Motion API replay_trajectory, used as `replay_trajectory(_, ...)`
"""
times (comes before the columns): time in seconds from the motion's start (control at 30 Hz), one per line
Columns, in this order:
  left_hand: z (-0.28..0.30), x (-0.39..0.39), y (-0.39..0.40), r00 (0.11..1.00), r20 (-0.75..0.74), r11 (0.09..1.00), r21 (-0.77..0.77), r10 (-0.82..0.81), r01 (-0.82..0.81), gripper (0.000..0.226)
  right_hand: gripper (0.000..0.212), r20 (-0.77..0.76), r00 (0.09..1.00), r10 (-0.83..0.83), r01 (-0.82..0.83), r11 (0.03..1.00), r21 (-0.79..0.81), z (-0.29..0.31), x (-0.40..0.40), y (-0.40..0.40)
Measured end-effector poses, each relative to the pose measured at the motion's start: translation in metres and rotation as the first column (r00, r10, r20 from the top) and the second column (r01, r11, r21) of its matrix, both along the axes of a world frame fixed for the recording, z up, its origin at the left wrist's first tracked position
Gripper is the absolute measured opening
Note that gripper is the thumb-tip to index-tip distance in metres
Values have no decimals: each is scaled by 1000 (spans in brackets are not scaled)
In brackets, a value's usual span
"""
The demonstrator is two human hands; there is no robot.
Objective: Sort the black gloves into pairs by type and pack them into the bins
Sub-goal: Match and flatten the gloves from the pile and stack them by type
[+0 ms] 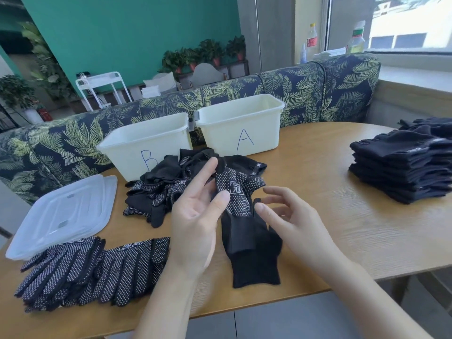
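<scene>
- Head view: a black knit glove with white grip dots is held up over the wooden bench, its plain cuff hanging down in front of a second, plain black glove that lies flat near the bench's front edge.
- The left hand pinches the dotted glove between thumb and fingertips near its finger end; the right hand hovers just beside it, fingers loosely curled and holding nothing.
- Behind them lies a loose heap of mixed black gloves, unsorted.
- To the left is a laid-out row of dotted gloves; far right, a neat stack of plain black gloves.
- The cream plastic bins marked B and A show no gloves over their rims; clear lids lie beside bin B.
- Judgement: this is the sorting step, with packing not begun. The next move likely calls for putting the dotted glove on the left row, then drawing another from the heap.
</scene>
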State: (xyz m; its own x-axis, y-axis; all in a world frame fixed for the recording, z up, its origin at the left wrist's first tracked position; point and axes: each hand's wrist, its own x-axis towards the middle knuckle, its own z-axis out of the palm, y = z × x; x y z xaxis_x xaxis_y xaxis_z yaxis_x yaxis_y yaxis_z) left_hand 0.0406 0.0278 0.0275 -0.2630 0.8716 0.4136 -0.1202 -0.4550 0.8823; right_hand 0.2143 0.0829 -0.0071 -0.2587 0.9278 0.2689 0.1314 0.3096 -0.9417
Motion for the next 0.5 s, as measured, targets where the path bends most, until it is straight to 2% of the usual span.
replay_trajectory(0.1, -14, -1, -6, 998, 68, 999, -33, -12, 14, 56, 31, -7, 1000, 12, -12, 1000, -7, -2, -2, -12)
replay_trajectory(0.3, -26, -2, -12, 999, 46, 997, -77, -16, 20, 53, 34, 115, 992, 57, -63, 997, 47, -1, -3, -25)
replay_trajectory(0.4, -24, -2, -11, 999, 40, 996, -86, 8, -5, 56, 46, 204, 977, 69, -87, 993, 81, -4, -4, -25)
replay_trajectory(0.5, -23, 0, -11, 999, 41, 996, -90, 19, -16, 60, 58, 211, 973, 93, -112, 990, 83, -5, -7, -25)
